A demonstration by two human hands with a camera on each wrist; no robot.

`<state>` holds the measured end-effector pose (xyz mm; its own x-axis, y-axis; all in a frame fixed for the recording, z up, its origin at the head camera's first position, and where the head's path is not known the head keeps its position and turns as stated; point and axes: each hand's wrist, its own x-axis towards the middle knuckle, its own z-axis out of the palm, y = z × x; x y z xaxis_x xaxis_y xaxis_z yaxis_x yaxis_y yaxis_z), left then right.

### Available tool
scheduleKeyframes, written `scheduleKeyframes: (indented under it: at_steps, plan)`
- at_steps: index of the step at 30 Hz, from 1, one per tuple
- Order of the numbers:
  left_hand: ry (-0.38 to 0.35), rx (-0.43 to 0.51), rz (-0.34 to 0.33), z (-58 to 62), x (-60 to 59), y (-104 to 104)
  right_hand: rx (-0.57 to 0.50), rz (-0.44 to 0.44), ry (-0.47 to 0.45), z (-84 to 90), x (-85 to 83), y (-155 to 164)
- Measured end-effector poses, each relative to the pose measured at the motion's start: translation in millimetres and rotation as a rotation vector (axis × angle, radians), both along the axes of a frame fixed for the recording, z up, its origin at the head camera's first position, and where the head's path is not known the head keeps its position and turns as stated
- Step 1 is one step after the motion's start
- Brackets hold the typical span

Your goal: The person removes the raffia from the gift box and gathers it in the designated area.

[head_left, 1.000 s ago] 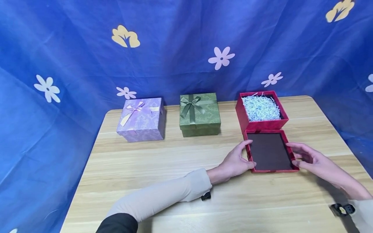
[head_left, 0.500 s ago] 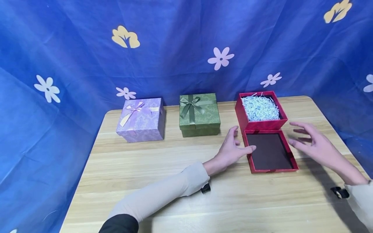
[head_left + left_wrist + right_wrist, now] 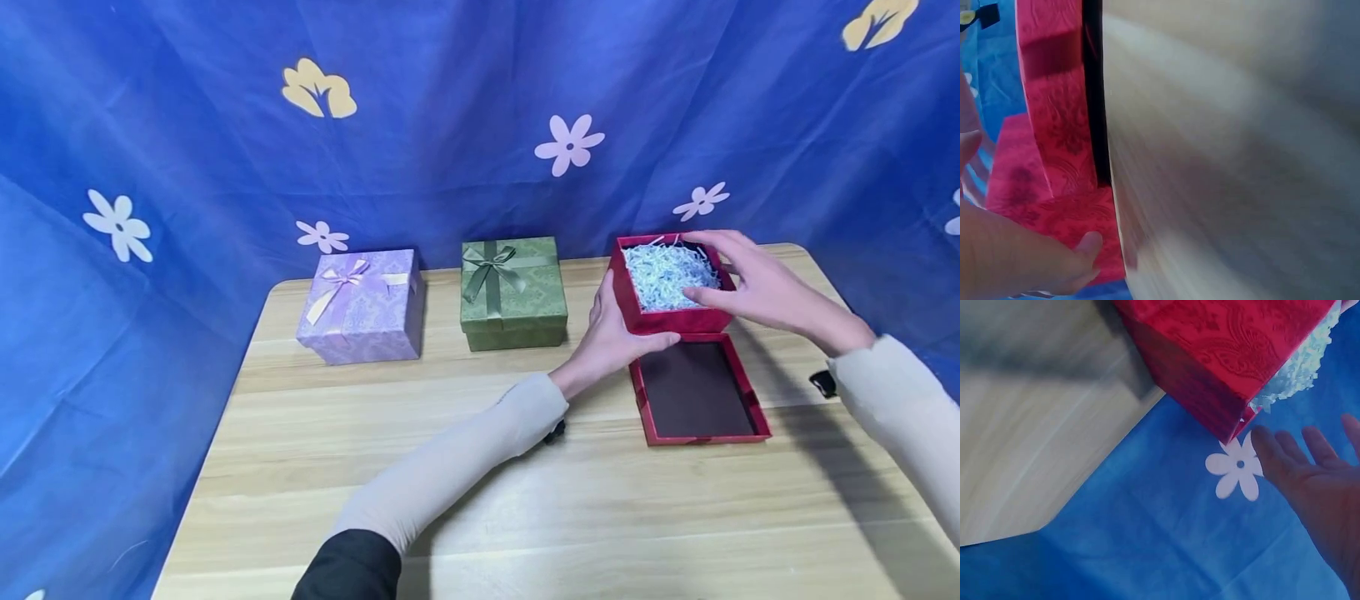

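From the head view, the red box [image 3: 670,287] stands open at the far right of the desk [image 3: 465,467], filled with pale shredded paper [image 3: 663,275]. Its lid [image 3: 697,390] lies upside down just in front of it, dark inside, touching or nearly touching the box's front wall. The left hand [image 3: 611,337] rests against the box's left wall, fingers straight, thumb along the front edge. The right hand [image 3: 753,279] is over the right rim, fingers relaxed and spread, not closed round anything. To handle the box well from here, I judge that both hands should press the opposite walls evenly and low down, since thin card walls bow if squeezed near the rim, and the light shreds spill if the box tips. Farther left stand a green box [image 3: 513,293] with a dark ribbon bow and a purple box [image 3: 363,307] with a pale bow, both closed, well apart from the hands. A blue cloth [image 3: 450,125] with printed flowers hangs behind.

In the left wrist view, the box's wall [image 3: 1054,119] shows a stamped swirling pattern in matt red card, with the thumb [image 3: 1088,247] pressed flat on it. The wood-grain desk is blurred.

In the right wrist view, a sharp square corner of the box [image 3: 1229,369] shows the same embossed paper, shreds poking over the edge. The right hand [image 3: 1316,481] hovers open just beside that corner, apparently not touching.
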<state>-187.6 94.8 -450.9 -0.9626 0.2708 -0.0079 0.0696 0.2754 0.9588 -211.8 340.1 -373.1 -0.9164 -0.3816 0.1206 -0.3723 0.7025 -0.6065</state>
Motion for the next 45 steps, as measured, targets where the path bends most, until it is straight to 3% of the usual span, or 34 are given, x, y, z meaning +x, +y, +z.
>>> scheduleKeyframes:
  at_steps: [8,16,20,25,29,32,37,45]
  plan:
    - [-0.029,-0.018,-0.006,-5.7,-14.2,11,0.185,0.129,-0.134,2.6,-41.0,-23]
    - [-0.054,-0.071,0.019,-9.1,-17.5,14,0.253,0.202,-0.327,-7.4,-58.6,-38]
    - [-0.044,-0.087,0.017,-10.5,-19.0,15,0.256,0.222,-0.380,-16.3,-63.7,-39]
    - [-0.040,-0.110,0.031,-12.4,-22.1,17,0.249,0.226,-0.358,-36.4,-70.4,-34]
    - [-0.057,-0.127,0.044,-11.4,-24.9,18,0.273,0.251,-0.269,-55.8,-78.2,-28]
    - [-0.068,-0.138,0.061,-10.4,-27.5,18,0.228,0.264,-0.234,-63.2,-82.0,-29]
    - [-0.070,-0.149,0.075,-9.0,-29.8,20,0.131,0.241,-0.208,-62.6,-82.1,-35]
    - [-0.078,-0.138,0.079,-9.0,-30.0,24,0.134,0.160,-0.184,-60.4,-78.5,-30]
